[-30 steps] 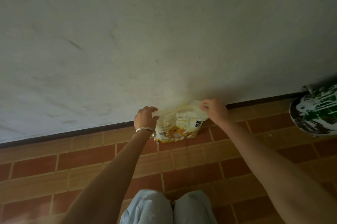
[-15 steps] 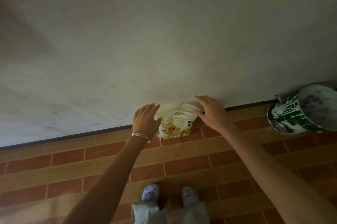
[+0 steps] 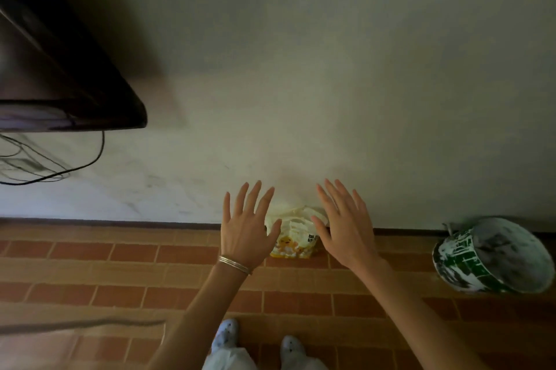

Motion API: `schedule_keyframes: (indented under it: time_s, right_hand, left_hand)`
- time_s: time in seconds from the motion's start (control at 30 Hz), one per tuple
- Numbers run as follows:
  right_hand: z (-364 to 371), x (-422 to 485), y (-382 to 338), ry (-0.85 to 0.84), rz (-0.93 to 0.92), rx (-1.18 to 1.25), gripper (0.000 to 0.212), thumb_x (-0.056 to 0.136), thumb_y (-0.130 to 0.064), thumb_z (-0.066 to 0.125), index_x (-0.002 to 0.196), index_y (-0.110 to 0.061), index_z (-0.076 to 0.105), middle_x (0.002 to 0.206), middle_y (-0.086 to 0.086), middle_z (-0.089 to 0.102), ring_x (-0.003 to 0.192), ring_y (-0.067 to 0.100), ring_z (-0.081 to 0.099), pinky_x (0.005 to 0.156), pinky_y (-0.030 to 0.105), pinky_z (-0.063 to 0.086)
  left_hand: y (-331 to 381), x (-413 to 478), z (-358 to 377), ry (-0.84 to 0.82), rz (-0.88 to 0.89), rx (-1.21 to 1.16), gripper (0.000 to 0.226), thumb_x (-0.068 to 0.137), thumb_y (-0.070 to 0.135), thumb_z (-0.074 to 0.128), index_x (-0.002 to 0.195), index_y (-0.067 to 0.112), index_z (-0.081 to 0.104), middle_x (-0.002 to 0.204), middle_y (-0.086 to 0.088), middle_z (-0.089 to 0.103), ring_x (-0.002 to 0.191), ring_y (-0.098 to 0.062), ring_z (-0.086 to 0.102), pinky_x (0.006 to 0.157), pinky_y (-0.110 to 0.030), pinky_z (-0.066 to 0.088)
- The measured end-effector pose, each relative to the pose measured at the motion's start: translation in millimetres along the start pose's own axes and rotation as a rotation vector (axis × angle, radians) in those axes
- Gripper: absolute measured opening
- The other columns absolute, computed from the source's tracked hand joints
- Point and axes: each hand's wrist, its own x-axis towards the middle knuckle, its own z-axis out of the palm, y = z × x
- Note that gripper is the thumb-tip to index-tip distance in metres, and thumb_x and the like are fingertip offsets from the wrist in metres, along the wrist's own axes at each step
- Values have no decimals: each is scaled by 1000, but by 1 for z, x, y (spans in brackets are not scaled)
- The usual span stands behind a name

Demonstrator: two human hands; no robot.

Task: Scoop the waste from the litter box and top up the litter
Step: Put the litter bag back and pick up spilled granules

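A yellow and white litter bag [image 3: 293,234] with a cartoon cat on it stands on the brick floor against the white wall. My left hand [image 3: 248,228] is raised to its left with fingers spread and holds nothing. My right hand [image 3: 346,228] is raised to its right, fingers also spread and straight. Both hands hover above and in front of the bag, apart from it. No litter box or scoop is in view.
A paint-stained green and white bucket [image 3: 493,258] lies tipped at the right by the wall. A dark screen [image 3: 60,74] hangs on the wall at upper left, cables [image 3: 51,165] trailing below it. My feet in pale clogs [image 3: 255,339] stand on the tiles.
Both hands have let go of the bag's top and lifted away with fingers spread. The view has risen and pulled back, bringing the dark screen and my feet into sight.
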Motion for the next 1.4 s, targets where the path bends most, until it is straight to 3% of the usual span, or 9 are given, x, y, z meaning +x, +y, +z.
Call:
schedule_keyframes:
  time_s: [0.2,0.37,0.5,0.6,1.17,1.3,1.4]
  right_hand:
    - [-14,-10,-34,-51,-105,-13,58,93,-49,26,140,-17,37,144,6,41,135,24,35,109,49,30]
    - [-18,-9,-80,-120,-283,8,65,95,-52,7,138,-17,40,141,6,46,131,24,41,104,49,37]
    - [-10,-1,-131,-144,-412,15,58,94,-51,19,137,-19,42,139,4,48,130,22,43,104,47,37]
    - [-4,5,-176,-152,-519,7,54,93,-48,28,136,-20,44,138,3,49,128,21,44,104,45,35]
    - [19,-2,-476,-209,-797,87,63,94,-54,8,137,-22,43,137,2,50,129,21,45,104,49,36]
    - [28,-5,-536,-178,-854,82,57,95,-51,16,137,-22,41,138,1,50,129,19,44,105,46,34]
    - [35,-8,-577,-158,-903,84,54,94,-48,26,137,-21,42,138,1,49,128,19,45,104,44,34]
  left_hand:
    - [-11,-43,-34,45,-115,18,59,81,52,39,129,21,56,133,-6,56,123,-28,50,105,-57,33]
    - [-44,-91,-46,-30,-272,37,57,79,51,42,128,24,56,129,-2,58,118,-26,54,103,-53,35]
    - [-81,-132,-59,-27,-397,29,58,78,50,45,128,24,55,127,-2,59,116,-26,55,101,-54,37]
    - [-112,-164,-72,-6,-475,39,56,79,50,42,127,24,54,125,0,60,115,-24,56,100,-54,38]
    - [-331,-333,-164,24,-776,116,56,85,54,35,129,25,54,127,-3,59,117,-26,55,101,-54,39]
    - [-371,-363,-186,73,-816,123,55,83,51,36,125,22,58,122,-5,63,113,-29,58,95,-55,45]
    - [-398,-386,-196,64,-847,139,55,83,51,37,126,22,56,125,-4,60,117,-28,55,99,-53,42]
